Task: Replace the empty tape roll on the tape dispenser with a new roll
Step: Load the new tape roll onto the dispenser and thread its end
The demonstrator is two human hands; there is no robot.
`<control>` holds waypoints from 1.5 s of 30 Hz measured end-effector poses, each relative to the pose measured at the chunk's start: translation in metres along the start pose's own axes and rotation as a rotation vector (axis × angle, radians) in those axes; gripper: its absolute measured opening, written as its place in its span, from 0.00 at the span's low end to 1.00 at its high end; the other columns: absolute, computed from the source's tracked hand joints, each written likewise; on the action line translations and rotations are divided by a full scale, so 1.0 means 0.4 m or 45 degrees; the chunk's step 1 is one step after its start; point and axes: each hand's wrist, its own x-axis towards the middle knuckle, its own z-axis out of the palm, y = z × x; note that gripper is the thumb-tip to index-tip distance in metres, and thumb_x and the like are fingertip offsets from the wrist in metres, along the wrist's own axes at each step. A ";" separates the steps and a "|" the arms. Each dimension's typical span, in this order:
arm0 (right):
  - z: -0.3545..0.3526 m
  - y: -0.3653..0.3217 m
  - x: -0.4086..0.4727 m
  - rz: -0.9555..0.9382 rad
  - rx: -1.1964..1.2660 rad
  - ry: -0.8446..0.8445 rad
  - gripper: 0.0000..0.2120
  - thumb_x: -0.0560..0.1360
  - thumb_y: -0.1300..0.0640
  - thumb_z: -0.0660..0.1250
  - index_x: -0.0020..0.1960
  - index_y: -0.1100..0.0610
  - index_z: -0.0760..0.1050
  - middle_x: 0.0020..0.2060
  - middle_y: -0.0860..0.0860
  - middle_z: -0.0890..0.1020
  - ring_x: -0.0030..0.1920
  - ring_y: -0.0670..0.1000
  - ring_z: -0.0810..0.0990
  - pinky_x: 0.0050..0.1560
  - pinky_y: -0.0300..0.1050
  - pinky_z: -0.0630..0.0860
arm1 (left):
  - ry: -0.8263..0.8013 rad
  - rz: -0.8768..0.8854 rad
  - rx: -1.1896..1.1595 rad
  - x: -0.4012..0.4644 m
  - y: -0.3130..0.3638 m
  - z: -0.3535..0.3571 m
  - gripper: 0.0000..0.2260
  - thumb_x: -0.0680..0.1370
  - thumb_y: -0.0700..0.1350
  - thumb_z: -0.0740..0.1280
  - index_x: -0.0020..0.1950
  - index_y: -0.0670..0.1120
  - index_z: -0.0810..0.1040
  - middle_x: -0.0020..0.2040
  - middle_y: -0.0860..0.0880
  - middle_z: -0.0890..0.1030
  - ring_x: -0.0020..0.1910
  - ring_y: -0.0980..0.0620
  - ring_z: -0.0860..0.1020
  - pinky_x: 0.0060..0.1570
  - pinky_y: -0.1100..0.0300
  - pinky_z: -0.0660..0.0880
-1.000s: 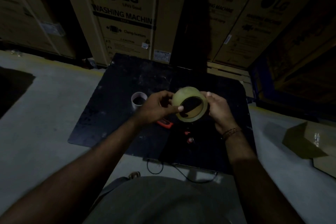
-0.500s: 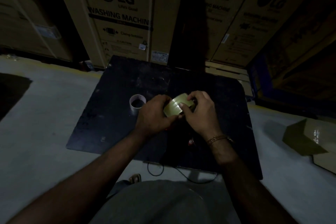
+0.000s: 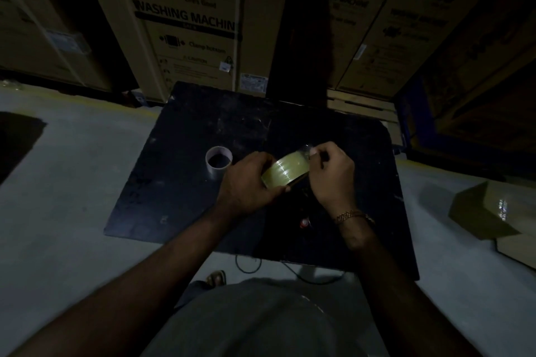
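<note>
A new roll of yellowish clear tape (image 3: 285,172) is held above the black table (image 3: 179,197), its outer band facing me. My left hand (image 3: 249,182) grips the roll from the left. My right hand (image 3: 330,174) pinches the loose tape end at the roll's upper right edge. An empty white cardboard core (image 3: 219,161) stands on the table to the left of my hands. A small red part of the tape dispenser (image 3: 304,222) shows below my hands; the rest of it is lost in the dark.
Tall cardboard washing machine boxes (image 3: 188,23) stand behind the table. A folded carton (image 3: 493,211) lies on the grey floor at the right. A thin cable (image 3: 246,265) hangs under the table's near edge, by my sandalled foot (image 3: 216,277).
The roll was turned from showing its open hole to showing its band edge. My right hand moved over it and now pinches the tape end at its upper right.
</note>
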 end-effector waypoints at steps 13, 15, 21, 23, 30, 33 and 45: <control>0.038 0.029 0.012 0.245 0.066 -0.098 0.06 0.82 0.51 0.63 0.49 0.50 0.77 0.49 0.52 0.84 0.50 0.53 0.85 0.51 0.57 0.85 | -0.348 -0.103 -0.391 0.034 -0.065 0.021 0.29 0.60 0.65 0.83 0.50 0.54 0.75 0.47 0.52 0.84 0.47 0.50 0.82 0.42 0.48 0.80; 0.045 0.023 0.006 0.244 0.065 -0.088 0.06 0.83 0.54 0.63 0.48 0.50 0.77 0.49 0.53 0.84 0.49 0.54 0.85 0.50 0.54 0.84 | -0.459 -0.154 -0.544 0.035 -0.077 0.020 0.27 0.62 0.60 0.86 0.51 0.50 0.79 0.48 0.50 0.86 0.47 0.48 0.85 0.46 0.44 0.83; 0.075 0.028 -0.007 0.288 -0.003 -0.037 0.07 0.83 0.57 0.62 0.48 0.53 0.76 0.49 0.52 0.82 0.50 0.54 0.84 0.52 0.52 0.81 | -0.671 -0.221 -0.916 0.033 -0.100 0.023 0.14 0.73 0.60 0.76 0.47 0.50 0.84 0.43 0.51 0.85 0.44 0.54 0.82 0.48 0.49 0.78; 0.083 0.025 -0.018 0.279 -0.059 0.003 0.07 0.84 0.58 0.61 0.49 0.56 0.75 0.50 0.52 0.80 0.50 0.53 0.81 0.49 0.46 0.75 | -0.694 -0.254 -0.954 0.034 -0.099 0.021 0.15 0.74 0.60 0.75 0.47 0.49 0.84 0.43 0.47 0.84 0.45 0.52 0.81 0.49 0.51 0.76; 0.116 0.028 -0.063 0.332 -0.149 0.213 0.07 0.84 0.58 0.60 0.52 0.60 0.74 0.51 0.52 0.77 0.47 0.48 0.74 0.47 0.41 0.67 | -0.707 -0.195 -0.727 0.039 -0.078 0.045 0.22 0.74 0.66 0.71 0.46 0.47 0.81 0.41 0.46 0.83 0.41 0.55 0.79 0.46 0.51 0.76; 0.112 0.042 -0.060 0.346 -0.128 0.279 0.07 0.84 0.58 0.60 0.53 0.61 0.74 0.52 0.54 0.78 0.46 0.48 0.74 0.46 0.39 0.66 | -0.683 -0.204 -0.603 0.037 -0.066 0.067 0.24 0.72 0.70 0.68 0.46 0.49 0.79 0.41 0.48 0.83 0.41 0.54 0.79 0.50 0.43 0.79; 0.040 0.151 0.018 0.308 0.044 0.070 0.07 0.84 0.54 0.61 0.47 0.52 0.72 0.47 0.51 0.81 0.46 0.50 0.80 0.41 0.41 0.74 | -0.594 -0.206 -0.603 0.054 0.011 0.122 0.27 0.72 0.69 0.70 0.46 0.43 0.79 0.40 0.41 0.81 0.38 0.54 0.77 0.42 0.44 0.77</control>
